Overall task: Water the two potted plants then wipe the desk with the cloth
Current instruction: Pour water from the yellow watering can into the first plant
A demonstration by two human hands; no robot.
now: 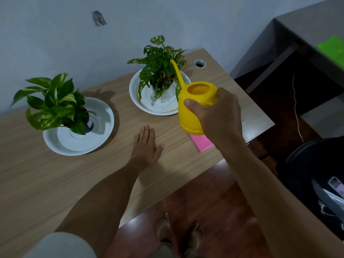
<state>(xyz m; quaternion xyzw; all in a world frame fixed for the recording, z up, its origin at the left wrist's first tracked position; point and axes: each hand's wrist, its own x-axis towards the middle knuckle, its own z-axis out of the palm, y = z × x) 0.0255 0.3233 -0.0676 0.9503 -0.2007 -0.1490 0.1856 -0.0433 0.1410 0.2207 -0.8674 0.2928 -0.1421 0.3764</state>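
Desk (104,175): light wooden tabletop against a pale wall.
Right hand (219,116): fingers and thumb curled round the handle side of a yellow watering can (195,107), held above the tabletop near its right edge.
Spout: long and thin, reaching up into the leaves of the far plant (160,67).
Far plant: stands in a white dish (135,97) near the back edge.
Near plant (55,103): variegated leaves, in a grey dish (74,146) toward the left edge.
Left hand (146,146): lies flat on the tabletop, fingers straight, between the two dishes and nearer the front edge.
Cloth (202,143): pink, on the tabletop under the can, near the right edge.
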